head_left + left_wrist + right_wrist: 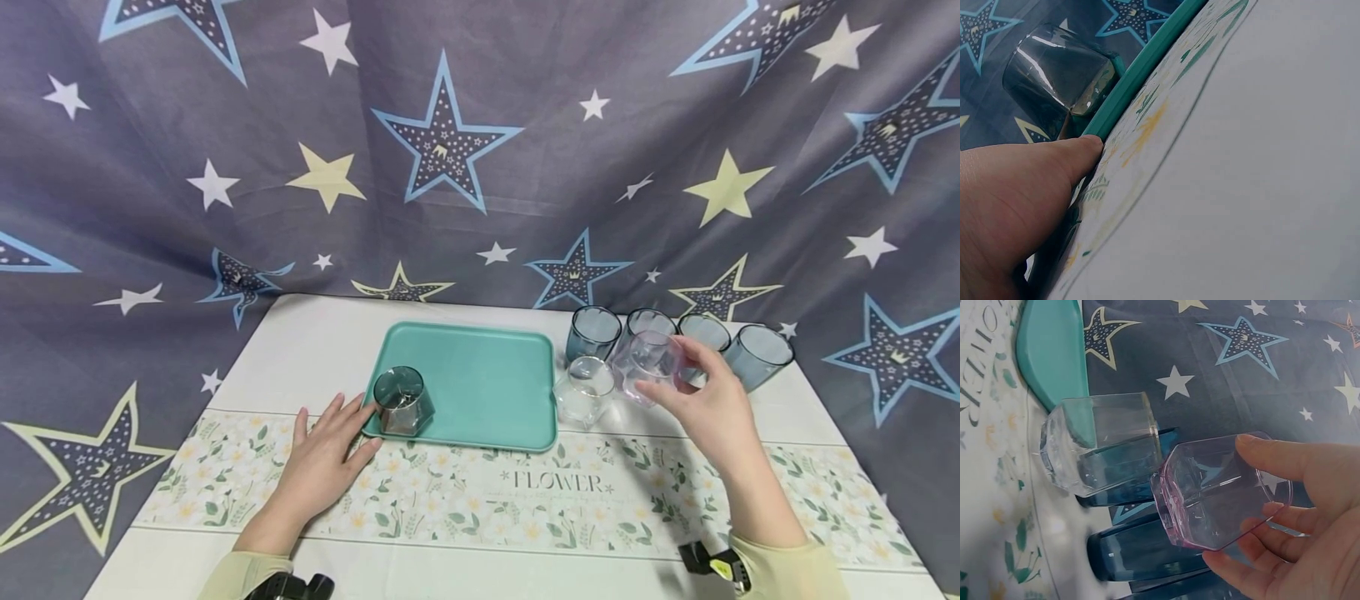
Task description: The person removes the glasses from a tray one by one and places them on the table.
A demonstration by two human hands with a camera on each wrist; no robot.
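My right hand holds a clear pink-tinted glass between thumb and fingers, near its rim. Close beside it is a colourless faceted glass, to the right of the green tray. A dark grey glass stands upright on the tray at its front left corner. My left hand rests by that corner with its fingers extended. In the left wrist view, the thumb touches the tray's edge next to the grey glass.
Several blue glasses stand in a row at the back right, behind the pink one. The white table has a floral band printed with lettering. A star-patterned curtain hangs right behind the table.
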